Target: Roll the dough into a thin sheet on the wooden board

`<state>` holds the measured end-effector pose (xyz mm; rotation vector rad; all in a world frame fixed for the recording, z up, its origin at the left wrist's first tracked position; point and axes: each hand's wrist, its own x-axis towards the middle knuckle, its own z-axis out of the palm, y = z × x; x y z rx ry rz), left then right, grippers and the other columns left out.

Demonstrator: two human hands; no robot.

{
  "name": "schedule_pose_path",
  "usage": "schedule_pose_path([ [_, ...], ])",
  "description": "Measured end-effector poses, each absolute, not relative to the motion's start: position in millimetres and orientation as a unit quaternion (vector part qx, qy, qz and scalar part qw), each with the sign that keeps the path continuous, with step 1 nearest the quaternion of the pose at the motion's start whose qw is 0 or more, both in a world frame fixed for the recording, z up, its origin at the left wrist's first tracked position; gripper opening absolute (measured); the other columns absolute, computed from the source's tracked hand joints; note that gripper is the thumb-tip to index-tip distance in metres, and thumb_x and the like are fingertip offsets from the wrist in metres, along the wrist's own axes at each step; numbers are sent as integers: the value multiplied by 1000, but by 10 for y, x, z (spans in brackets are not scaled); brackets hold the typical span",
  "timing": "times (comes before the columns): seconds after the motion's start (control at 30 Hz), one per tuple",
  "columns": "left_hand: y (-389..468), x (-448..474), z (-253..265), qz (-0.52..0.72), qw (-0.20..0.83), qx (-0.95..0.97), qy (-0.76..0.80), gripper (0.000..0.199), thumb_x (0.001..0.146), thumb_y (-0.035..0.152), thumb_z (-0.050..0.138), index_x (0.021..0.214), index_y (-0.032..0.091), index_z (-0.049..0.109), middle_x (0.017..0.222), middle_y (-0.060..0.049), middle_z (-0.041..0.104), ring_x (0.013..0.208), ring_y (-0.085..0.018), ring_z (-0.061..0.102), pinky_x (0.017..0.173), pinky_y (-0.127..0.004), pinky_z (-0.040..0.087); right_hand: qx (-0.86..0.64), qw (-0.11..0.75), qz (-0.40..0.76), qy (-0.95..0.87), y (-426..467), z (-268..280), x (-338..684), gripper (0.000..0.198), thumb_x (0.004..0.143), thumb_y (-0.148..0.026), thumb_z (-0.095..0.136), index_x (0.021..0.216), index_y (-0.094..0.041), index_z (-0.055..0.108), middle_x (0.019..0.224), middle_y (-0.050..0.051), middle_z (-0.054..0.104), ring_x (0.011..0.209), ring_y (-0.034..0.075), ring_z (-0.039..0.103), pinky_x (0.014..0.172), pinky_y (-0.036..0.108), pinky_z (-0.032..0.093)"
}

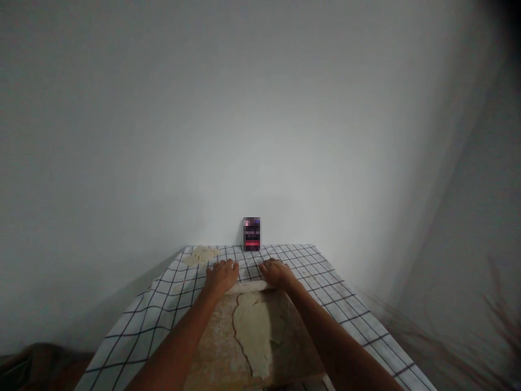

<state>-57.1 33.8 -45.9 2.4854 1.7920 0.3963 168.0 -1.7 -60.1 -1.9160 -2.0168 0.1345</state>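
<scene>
A pale, thin sheet of rolled-out dough [253, 334] lies lengthwise on a wooden board [215, 336], its edge uneven. Across the far end of the board is a light rolling pin [250, 287], dusted with flour. My left hand [222, 274] lies over the pin's left end, fingers bent forward over it. Over its right end is my right hand [277, 271], held in much the same way. Both palms and the pin's ends are hidden under the hands.
A checked white cloth [154, 309] covers the table. Another flat piece of dough [201, 254] lies at the far left. A small dark, blurred-out box-like thing [251, 234] stands against the wall [260, 136]. Thin reddish twigs [451, 347] show at the right.
</scene>
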Motion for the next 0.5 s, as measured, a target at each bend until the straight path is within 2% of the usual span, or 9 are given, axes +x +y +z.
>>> schedule_pose_path([
  [0.23, 189, -541, -404, 101, 23, 779, 618, 48, 110, 43, 35, 137, 21, 68, 147, -16, 72, 141, -36, 63, 116, -63, 47, -682, 122, 61, -718, -98, -570, 1678, 44, 113, -41, 34, 129, -26, 73, 149, 14, 69, 139, 34, 63, 108, 58, 53],
  [0.5, -169, -563, -388, 100, 17, 778, 620, 57, 106, 45, 38, 150, 19, 63, 159, -18, 64, 149, -38, 57, 119, -66, 45, -668, 91, 8, -739, -403, -641, 1697, 42, 112, -34, 36, 128, -26, 74, 144, 13, 72, 138, 33, 64, 105, 53, 56],
])
